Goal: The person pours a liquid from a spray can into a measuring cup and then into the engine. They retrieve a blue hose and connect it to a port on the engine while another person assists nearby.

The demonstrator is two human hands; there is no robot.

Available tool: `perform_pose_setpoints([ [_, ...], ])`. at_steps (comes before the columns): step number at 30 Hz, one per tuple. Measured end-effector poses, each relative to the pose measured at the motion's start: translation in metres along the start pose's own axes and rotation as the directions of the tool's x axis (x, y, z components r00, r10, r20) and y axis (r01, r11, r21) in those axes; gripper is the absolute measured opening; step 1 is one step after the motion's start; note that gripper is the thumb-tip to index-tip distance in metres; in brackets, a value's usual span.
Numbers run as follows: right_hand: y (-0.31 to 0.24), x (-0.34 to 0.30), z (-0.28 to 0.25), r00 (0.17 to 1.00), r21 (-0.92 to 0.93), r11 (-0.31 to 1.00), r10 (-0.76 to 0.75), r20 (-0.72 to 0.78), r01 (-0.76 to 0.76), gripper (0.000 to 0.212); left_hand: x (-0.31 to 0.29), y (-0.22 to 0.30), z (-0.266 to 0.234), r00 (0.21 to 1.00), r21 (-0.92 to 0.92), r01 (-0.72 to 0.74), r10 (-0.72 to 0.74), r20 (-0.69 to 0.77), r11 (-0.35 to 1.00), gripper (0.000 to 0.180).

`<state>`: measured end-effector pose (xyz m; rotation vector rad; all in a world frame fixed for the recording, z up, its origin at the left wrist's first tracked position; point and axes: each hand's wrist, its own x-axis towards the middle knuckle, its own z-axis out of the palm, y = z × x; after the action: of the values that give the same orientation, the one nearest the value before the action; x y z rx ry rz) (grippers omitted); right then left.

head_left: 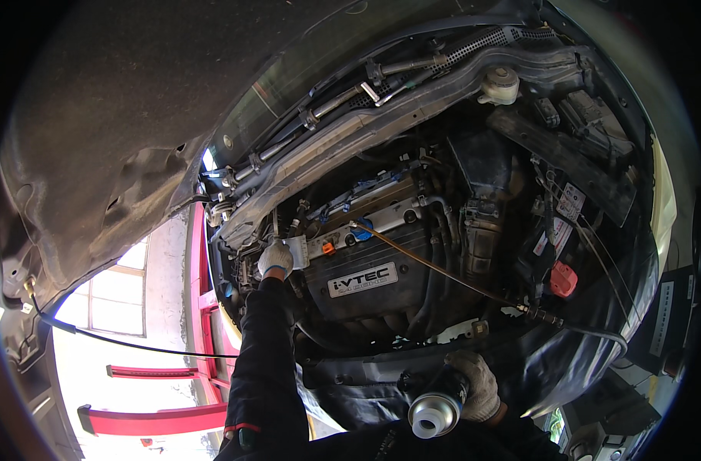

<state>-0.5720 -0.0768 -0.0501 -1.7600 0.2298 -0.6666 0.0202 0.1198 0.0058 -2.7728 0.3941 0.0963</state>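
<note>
In a white knit glove, my left hand (276,260) is closed at the left side of the engine, beside a pale translucent reservoir (297,250). A thin upright piece rises above its fingers; what they grip is hidden. Near the front edge of the engine bay, my right hand (480,386), also gloved, is wrapped round a dark can (435,412) whose silver end faces up toward me. Between the hands lies the black engine cover (358,296). A long amber tube (435,269) slants across it, its upper end at a blue piece (360,230) on the engine.
The raised hood (127,100) fills the upper left. A black hose (589,332) continues from the amber tube over the front right edge. An orange dipstick handle (328,248) stands near the blue piece. The battery (554,230) with its red cap (563,279) sits right.
</note>
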Motion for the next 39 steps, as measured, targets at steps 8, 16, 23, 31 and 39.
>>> perform_pose_setpoints([
  [8, -0.002, 0.001, -0.002, 1.0, 0.012, 1.0, 0.023, 0.009, -0.023, 0.098, -0.004, 0.007, -0.01, 0.999, 0.014, 0.03, -0.03, 0.012, 0.999, 0.043],
  [16, -0.002, 0.0, -0.001, 1.0, 0.016, 1.0, 0.019, 0.0, -0.019, 0.097, 0.007, -0.001, -0.005, 1.0, 0.029, -0.01, 0.01, 0.018, 1.0, 0.046],
  [23, -0.002, 0.0, -0.001, 1.0, 0.019, 1.0, 0.021, 0.001, -0.021, 0.097, 0.005, 0.002, -0.012, 1.0, 0.023, 0.007, -0.008, 0.024, 1.0, 0.045],
  [31, -0.002, 0.001, 0.0, 1.0, 0.016, 1.0, 0.012, -0.009, -0.011, 0.097, 0.007, 0.0, -0.011, 0.999, 0.015, 0.019, -0.019, 0.032, 1.0, 0.043],
  [39, -0.004, 0.003, -0.003, 1.0, 0.019, 1.0, 0.006, -0.009, -0.006, 0.096, 0.025, -0.01, -0.003, 0.998, 0.064, -0.009, 0.005, 0.061, 0.998, 0.044],
])
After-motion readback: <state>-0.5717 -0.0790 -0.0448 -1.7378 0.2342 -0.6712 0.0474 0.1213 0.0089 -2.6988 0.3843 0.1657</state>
